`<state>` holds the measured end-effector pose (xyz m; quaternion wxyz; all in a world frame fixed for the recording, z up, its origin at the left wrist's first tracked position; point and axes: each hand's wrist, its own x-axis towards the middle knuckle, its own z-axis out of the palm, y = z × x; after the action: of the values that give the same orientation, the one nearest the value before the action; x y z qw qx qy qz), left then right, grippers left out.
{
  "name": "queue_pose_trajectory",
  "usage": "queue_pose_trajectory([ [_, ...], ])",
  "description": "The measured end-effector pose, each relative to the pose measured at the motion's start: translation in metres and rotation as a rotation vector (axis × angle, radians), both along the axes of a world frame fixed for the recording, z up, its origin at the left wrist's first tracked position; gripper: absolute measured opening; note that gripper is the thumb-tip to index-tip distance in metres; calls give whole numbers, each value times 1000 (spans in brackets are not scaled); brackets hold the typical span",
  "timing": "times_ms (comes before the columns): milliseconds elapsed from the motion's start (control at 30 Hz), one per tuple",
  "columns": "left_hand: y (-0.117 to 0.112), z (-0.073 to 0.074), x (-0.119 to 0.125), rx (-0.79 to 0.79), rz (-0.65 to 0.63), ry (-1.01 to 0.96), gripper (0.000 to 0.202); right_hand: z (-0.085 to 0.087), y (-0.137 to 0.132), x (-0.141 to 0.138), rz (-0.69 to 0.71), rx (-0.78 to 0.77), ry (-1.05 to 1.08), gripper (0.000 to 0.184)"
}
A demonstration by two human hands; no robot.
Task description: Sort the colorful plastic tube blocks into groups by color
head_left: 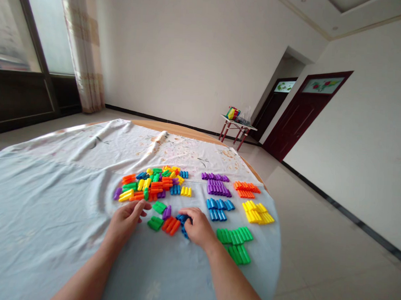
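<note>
A mixed heap of coloured plastic tube blocks point(153, 184) lies on a round table under a pale cloth point(50, 196). To its right sit sorted groups: purple point(217, 184), orange point(246, 189), blue point(219, 208), yellow point(257, 213) and green point(236, 243). My left hand point(126, 218) rests on the cloth with fingers partly curled, just below the heap and beside two green blocks point(156, 215). My right hand point(196, 226) is closed over blue blocks point(182, 219), next to an orange block point(171, 225) and a purple one point(166, 212).
The table's right edge point(276, 243) drops off to a tiled floor. A small folding table point(237, 125) with coloured items stands by the far wall, near two dark red doors point(303, 115). A window with a curtain point(84, 50) is at the left.
</note>
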<state>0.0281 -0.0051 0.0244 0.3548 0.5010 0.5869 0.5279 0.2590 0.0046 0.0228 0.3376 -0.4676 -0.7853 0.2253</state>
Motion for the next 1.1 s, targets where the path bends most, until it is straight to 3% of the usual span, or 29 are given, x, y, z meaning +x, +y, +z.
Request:
queue_pose_trajectory([
  [67, 1, -2, -1, 0, 14, -9, 53, 3, -2, -1, 70, -9, 22, 49],
  [267, 2, -4, -4, 9, 76, -21, 50, 6, -5, 1, -88, 47, -8, 35],
  [500, 3, -4, -11, -12, 188, -32, 46, 9, -16, -2, -70, -31, -121, 42],
  [767, -1, 1, -8, -3, 210, -68, 44, 4, -17, 4, 19, 16, -203, 49],
  [933, -1, 1, -8, -5, 212, -81, 44, -1, -17, 8, -37, -14, -164, 57],
  [1100, -1, 2, -7, -15, 221, -83, 42, -1, -16, 7, -53, -38, -135, 46],
])
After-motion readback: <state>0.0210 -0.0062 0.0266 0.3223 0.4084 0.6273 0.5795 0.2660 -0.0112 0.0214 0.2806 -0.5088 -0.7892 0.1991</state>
